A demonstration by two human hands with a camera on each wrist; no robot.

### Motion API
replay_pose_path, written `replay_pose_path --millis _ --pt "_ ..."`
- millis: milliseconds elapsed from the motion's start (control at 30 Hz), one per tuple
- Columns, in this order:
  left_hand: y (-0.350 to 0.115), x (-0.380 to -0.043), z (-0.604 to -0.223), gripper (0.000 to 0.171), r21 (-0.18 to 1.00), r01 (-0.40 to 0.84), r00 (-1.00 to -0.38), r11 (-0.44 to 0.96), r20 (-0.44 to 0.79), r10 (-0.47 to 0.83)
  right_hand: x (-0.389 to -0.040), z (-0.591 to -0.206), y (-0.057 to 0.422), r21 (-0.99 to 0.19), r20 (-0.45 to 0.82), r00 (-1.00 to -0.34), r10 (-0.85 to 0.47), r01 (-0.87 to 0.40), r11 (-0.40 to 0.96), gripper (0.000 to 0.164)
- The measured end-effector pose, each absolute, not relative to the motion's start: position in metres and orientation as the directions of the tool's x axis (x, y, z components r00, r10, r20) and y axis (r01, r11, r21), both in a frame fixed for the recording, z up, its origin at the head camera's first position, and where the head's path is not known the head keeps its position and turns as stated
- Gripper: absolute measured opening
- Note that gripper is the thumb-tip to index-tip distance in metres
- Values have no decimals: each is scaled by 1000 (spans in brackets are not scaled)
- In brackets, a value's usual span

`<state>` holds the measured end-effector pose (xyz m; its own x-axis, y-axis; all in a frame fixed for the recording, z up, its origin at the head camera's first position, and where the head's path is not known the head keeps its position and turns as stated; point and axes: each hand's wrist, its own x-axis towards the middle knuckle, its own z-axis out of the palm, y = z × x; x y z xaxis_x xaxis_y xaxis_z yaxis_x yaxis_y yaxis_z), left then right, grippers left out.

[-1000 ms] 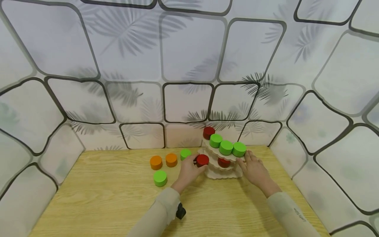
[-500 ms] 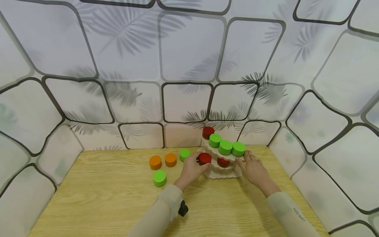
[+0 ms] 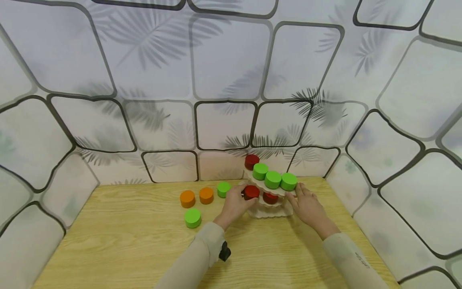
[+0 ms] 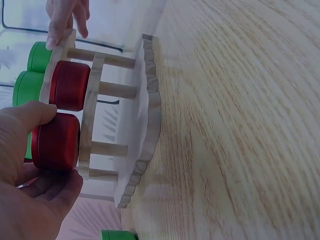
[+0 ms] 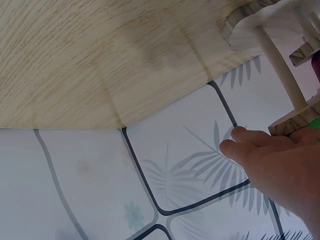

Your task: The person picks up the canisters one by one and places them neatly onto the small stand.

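My left hand [image 3: 234, 208] pinches a red round tin [image 3: 251, 192] between thumb and fingers, at the left end of the middle tier of a wooden tiered stand [image 3: 271, 211]. In the left wrist view this tin [image 4: 55, 142] is right against that tier, close to another red tin [image 4: 71, 86]; whether it bears weight there I cannot tell. My right hand [image 3: 309, 208] touches the right end of the top tier with fairly straight fingers. On the top tier stand a red tin [image 3: 252, 161] and three green tins [image 3: 272, 180].
Left of the stand, two orange tins [image 3: 187, 198] and two green tins [image 3: 193, 218] stand on the wooden table [image 3: 137, 249]; one green tin [image 3: 223, 189] is close to my left hand. Patterned walls [image 3: 231, 124] enclose the table's back and sides.
My left hand has moved slightly right with the red tin, bringing it in over the middle tier beneath the top one. My right hand has stayed at the stand's right end.
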<state>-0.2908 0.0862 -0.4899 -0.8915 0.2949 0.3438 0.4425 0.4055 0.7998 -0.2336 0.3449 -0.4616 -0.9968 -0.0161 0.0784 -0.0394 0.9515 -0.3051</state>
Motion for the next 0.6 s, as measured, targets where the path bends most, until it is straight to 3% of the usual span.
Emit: replay_pose_path --millis 333,600 --pt "90 -292 -490 64 791 451 -886 413 343 311 -233 -461 345 -297 82 -996 -14 -38 954 82" --pt "93 -294 -492 59 755 474 -879 454 370 302 -233 -461 345 -297 69 -998 -11 -31 954 82"
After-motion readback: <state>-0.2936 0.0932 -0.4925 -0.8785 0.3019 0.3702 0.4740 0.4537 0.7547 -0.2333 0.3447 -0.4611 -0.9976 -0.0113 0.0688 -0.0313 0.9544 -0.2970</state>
